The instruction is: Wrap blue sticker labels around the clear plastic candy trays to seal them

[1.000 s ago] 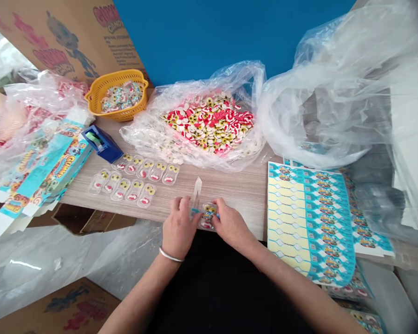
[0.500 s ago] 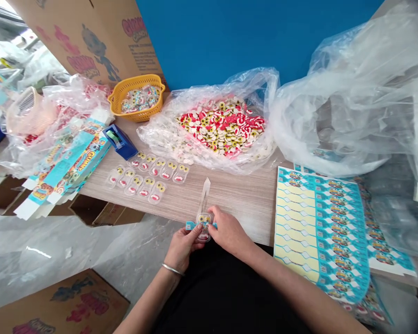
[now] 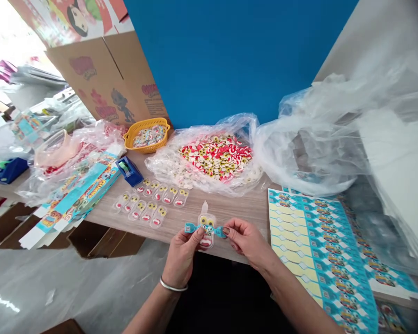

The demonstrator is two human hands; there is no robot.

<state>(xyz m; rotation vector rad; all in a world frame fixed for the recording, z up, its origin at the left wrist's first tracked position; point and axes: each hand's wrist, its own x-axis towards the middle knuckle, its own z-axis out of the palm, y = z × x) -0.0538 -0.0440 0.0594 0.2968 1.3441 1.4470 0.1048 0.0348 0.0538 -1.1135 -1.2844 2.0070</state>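
Centrally, both hands hold a blue printed label strip [image 3: 195,228] across a clear blister tray of gummy candy [image 3: 207,236], just above the tabletop's near edge.
Left hand [image 3: 183,257], a metal bangle [image 3: 173,285] at its wrist, and right hand [image 3: 247,242] each pinch one strip end between thumb and fingers, forearms angled inward. On the wood-grain tabletop [image 3: 237,208], filled blister trays [image 3: 149,202] lie at ten o'clock, a yellow basket [image 3: 146,134] at eleven, a plastic bag of gummies [image 3: 216,157] at twelve, and a sheet of printed labels [image 3: 320,250] at three.
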